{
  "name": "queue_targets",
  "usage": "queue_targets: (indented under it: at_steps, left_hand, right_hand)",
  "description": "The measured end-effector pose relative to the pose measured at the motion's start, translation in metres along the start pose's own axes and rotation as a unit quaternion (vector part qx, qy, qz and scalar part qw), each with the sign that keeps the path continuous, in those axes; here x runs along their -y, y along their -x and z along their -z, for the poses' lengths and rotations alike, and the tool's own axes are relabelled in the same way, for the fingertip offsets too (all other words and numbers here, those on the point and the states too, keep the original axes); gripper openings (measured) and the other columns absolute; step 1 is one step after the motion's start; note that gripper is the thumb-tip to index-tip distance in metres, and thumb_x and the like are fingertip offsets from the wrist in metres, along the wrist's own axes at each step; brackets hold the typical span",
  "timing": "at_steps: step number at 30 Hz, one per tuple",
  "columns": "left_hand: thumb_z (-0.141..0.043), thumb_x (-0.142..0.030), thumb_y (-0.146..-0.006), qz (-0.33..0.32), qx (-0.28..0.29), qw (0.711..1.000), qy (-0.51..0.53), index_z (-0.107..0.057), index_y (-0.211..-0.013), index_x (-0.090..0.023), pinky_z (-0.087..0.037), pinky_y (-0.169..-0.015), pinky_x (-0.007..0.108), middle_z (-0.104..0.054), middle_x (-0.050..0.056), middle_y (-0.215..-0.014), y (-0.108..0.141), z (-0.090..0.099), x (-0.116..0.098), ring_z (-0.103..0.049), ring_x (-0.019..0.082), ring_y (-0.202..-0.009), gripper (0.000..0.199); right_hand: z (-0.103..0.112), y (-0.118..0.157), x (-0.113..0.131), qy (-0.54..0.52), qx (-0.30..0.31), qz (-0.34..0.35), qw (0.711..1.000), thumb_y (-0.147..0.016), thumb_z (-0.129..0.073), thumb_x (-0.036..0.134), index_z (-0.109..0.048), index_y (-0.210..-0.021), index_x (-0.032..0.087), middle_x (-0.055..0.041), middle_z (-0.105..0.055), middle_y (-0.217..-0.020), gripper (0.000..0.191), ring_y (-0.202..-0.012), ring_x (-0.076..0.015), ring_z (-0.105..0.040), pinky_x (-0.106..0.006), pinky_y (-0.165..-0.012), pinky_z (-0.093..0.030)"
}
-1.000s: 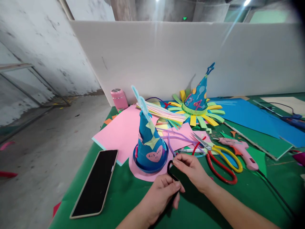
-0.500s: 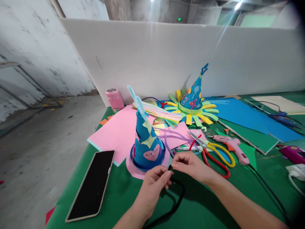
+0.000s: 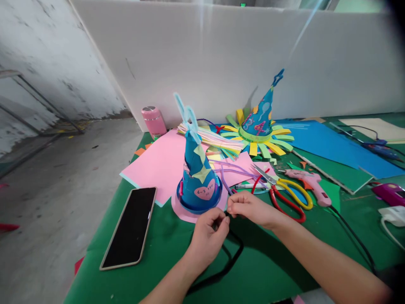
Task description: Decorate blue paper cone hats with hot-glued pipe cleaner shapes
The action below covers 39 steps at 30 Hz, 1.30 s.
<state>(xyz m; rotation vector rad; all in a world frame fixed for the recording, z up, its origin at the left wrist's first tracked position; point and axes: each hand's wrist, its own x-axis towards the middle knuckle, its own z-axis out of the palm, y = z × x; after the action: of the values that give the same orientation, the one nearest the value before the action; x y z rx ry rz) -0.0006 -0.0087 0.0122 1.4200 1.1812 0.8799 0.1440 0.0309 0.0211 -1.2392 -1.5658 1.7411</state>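
Note:
My left hand point(image 3: 209, 234) is closed, thumb and fingers pinching a thick black cord point(image 3: 228, 267) near its upper part. Right beside it, my right hand point(image 3: 249, 210) pinches the same cord, its fingertips mostly hiding the end. The cord loops down below both hands and runs to the lower left. Just behind my left hand stands a blue paper cone hat point(image 3: 193, 185) with green stars, a pink heart and a light-blue pipe cleaner on top. Its pink base point(image 3: 183, 216) rests on the table.
A black phone point(image 3: 130, 228) lies left. Scissors point(image 3: 286, 190) and a pink glue gun point(image 3: 311, 183) lie right of my right hand. Pink paper point(image 3: 152, 162), a pink bottle point(image 3: 154, 122) and a second cone hat point(image 3: 260, 116) with a strip-fringed brim are behind, on the green table point(image 3: 95, 261).
The view has tipped downward and things shift slightly. Both hands stay close together on the black cord, and my left fingers have curled in a little more.

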Motion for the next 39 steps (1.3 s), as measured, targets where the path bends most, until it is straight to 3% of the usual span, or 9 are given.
queue_targets:
  at_steps: [6, 9, 12, 17, 24, 27, 32, 36, 39]
  left_hand:
    - [-0.051, -0.030, -0.072, 0.055, -0.021, 0.996, 0.065, -0.045, -0.056, -0.017, -0.026, -0.047, 0.021, -0.039, -0.005, -0.049, -0.002, 0.001, 0.004, -0.034, 0.008, -0.048, 0.022]
    - [-0.054, -0.034, -0.072, 0.101, -0.035, 0.986, 0.126, -0.048, -0.059, -0.016, -0.026, -0.045, 0.020, -0.044, -0.005, -0.047, -0.004, 0.003, 0.008, -0.036, 0.007, -0.045, 0.023]
    - [-0.057, -0.035, -0.070, 0.116, -0.037, 0.977, 0.175, -0.050, -0.059, -0.015, -0.026, -0.044, 0.019, -0.047, -0.005, -0.047, -0.006, 0.004, 0.011, -0.037, 0.006, -0.043, 0.024]
    - [-0.062, -0.033, -0.066, 0.130, -0.028, 0.964, 0.229, -0.053, -0.058, -0.014, -0.027, -0.044, 0.018, -0.048, -0.005, -0.046, -0.007, 0.005, 0.009, -0.039, 0.005, -0.043, 0.022]
    - [-0.060, -0.032, -0.069, 0.142, 0.060, 0.959, 0.237, -0.056, -0.063, -0.013, -0.024, -0.045, 0.019, -0.048, -0.003, -0.050, -0.006, 0.002, 0.011, -0.036, 0.005, -0.045, 0.020]
    - [-0.061, -0.034, -0.067, 0.153, 0.057, 0.956, 0.244, -0.054, -0.057, -0.013, -0.020, -0.044, 0.020, -0.045, -0.004, -0.046, -0.006, 0.001, 0.012, -0.033, 0.005, -0.043, 0.025]
    - [-0.064, -0.032, -0.064, 0.153, 0.059, 0.943, 0.291, -0.048, -0.048, -0.013, -0.020, -0.045, 0.021, -0.043, -0.004, -0.042, -0.007, 0.002, 0.010, -0.033, 0.005, -0.043, 0.030]
    - [-0.066, -0.029, -0.064, 0.159, 0.083, 0.934, 0.310, -0.052, -0.052, -0.013, -0.022, -0.046, 0.021, -0.046, -0.003, -0.045, -0.004, 0.000, 0.012, -0.035, 0.006, -0.044, 0.024]
    - [-0.066, -0.031, -0.063, 0.173, 0.112, 0.932, 0.297, -0.060, -0.059, -0.012, -0.021, -0.045, 0.021, -0.046, -0.003, -0.047, -0.002, -0.002, 0.012, -0.035, 0.005, -0.044, 0.020]
  right_hand:
    - [0.001, -0.001, 0.002, -0.035, -0.006, 0.003, 0.999, -0.071, -0.052, 0.023, -0.048, -0.053, 0.013, 0.0067, -0.037, -0.047, 0.021, -0.043, -0.0037, -0.025, -0.018, -0.040, -0.016]
    - [0.002, 0.004, 0.003, -0.062, -0.003, 0.022, 0.998, -0.073, -0.055, 0.032, -0.056, -0.071, 0.013, 0.0058, -0.042, -0.054, 0.019, -0.046, -0.0042, -0.031, -0.018, -0.042, -0.021]
    - [-0.003, 0.007, 0.000, -0.115, -0.013, 0.040, 0.993, -0.071, -0.060, 0.029, -0.061, -0.082, 0.013, 0.0034, -0.051, -0.062, 0.020, -0.051, -0.0047, -0.037, -0.017, -0.045, -0.026]
    - [-0.016, 0.003, -0.008, -0.175, -0.076, 0.043, 0.981, -0.068, -0.064, 0.025, -0.064, -0.067, 0.013, 0.0042, -0.052, -0.055, 0.012, -0.050, -0.0050, -0.041, -0.018, -0.049, -0.032]
    - [-0.021, 0.000, -0.015, -0.215, -0.124, 0.049, 0.968, -0.067, -0.064, 0.029, -0.064, -0.068, 0.015, 0.0035, -0.054, -0.059, 0.014, -0.054, -0.0063, -0.046, -0.020, -0.054, -0.037]
    - [-0.022, 0.001, -0.016, -0.226, -0.120, 0.049, 0.965, -0.068, -0.064, 0.030, -0.064, -0.072, 0.015, 0.0032, -0.055, -0.061, 0.016, -0.054, -0.0063, -0.047, -0.019, -0.051, -0.036]
    - [-0.022, 0.003, -0.013, -0.222, -0.049, 0.041, 0.973, -0.068, -0.063, 0.034, -0.063, -0.072, 0.012, 0.0015, -0.056, -0.058, 0.022, -0.050, -0.0083, -0.049, -0.022, -0.049, -0.037]
    - [-0.021, 0.003, -0.008, -0.210, -0.071, 0.068, 0.973, -0.067, -0.064, 0.031, -0.057, -0.058, 0.012, 0.0036, -0.052, -0.054, 0.022, -0.050, -0.0064, -0.046, -0.019, -0.049, -0.036]
    - [-0.021, 0.003, -0.009, -0.187, -0.088, 0.068, 0.976, -0.068, -0.064, 0.032, -0.055, -0.058, 0.012, 0.0062, -0.045, -0.049, 0.024, -0.042, -0.0036, -0.037, -0.016, -0.038, -0.029]
